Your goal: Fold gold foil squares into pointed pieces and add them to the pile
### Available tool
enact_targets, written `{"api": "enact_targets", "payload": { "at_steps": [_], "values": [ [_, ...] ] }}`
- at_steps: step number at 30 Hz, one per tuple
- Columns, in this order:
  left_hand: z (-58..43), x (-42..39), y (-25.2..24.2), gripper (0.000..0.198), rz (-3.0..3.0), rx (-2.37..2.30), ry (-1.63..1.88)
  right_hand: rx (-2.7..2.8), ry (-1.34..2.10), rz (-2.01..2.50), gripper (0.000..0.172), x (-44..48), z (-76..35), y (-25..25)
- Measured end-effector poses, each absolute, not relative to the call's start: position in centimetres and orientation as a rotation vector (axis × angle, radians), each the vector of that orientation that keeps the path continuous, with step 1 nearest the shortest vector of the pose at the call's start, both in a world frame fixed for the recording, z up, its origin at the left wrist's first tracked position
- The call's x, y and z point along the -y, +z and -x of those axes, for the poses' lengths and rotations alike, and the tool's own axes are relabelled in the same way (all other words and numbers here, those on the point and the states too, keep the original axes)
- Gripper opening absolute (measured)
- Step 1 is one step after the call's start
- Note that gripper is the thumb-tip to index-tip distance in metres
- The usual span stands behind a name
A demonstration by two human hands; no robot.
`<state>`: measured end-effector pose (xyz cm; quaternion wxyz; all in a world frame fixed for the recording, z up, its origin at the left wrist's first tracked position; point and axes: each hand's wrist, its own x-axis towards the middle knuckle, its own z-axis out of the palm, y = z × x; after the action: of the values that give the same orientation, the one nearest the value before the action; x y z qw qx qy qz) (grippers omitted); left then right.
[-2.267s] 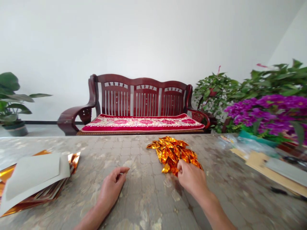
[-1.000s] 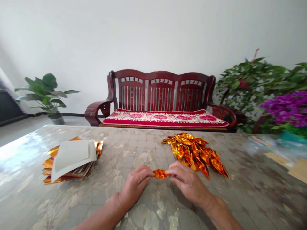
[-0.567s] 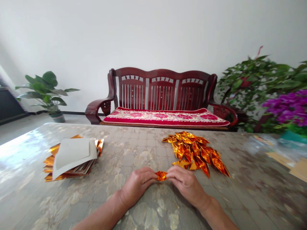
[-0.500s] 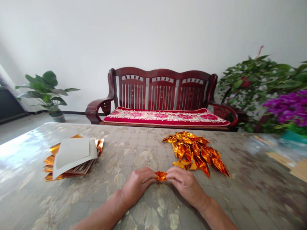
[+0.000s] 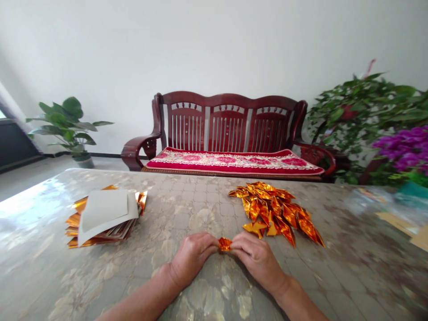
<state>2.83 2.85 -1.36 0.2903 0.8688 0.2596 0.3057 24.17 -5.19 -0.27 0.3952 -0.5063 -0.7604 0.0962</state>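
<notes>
Folded gold foil piece [image 5: 224, 244] — pinched between left hand [image 5: 193, 258] and right hand [image 5: 257, 261], fingertips pressed together, forearms low over marbled tabletop [image 5: 187, 200]. Foil triangle pile [image 5: 276, 211] just beyond right hand; foil sheet stack [image 5: 103, 218] well left.

Across the far side of the counter [image 5: 167, 214], a dark red wooden bench [image 5: 227, 120] with slatted backs and curved arms stands against a plain white wall [image 5: 214, 44]. A red cushion [image 5: 234, 161] with a pink floral pattern lies along its seat. Left of the bench, a leafy potted plant [image 5: 65, 122] stands on the floor in a dark pot [image 5: 83, 161]. To the right is a bushy green plant [image 5: 351, 116], with purple flowers [image 5: 404, 147] in front of it. A clear plastic bag [image 5: 368, 203] and a piece of cardboard [image 5: 419, 238] lie at the counter's right end.
</notes>
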Motion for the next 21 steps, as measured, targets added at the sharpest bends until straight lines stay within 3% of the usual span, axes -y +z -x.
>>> {"api": "enact_targets", "payload": {
  "at_steps": [21],
  "values": [
    [-3.3,-2.9,-1.7,0.014,-2.214,-0.753,0.904,1.845,0.158,1.280,0.014,4.7,-24.0,-1.2]
  ]
}}
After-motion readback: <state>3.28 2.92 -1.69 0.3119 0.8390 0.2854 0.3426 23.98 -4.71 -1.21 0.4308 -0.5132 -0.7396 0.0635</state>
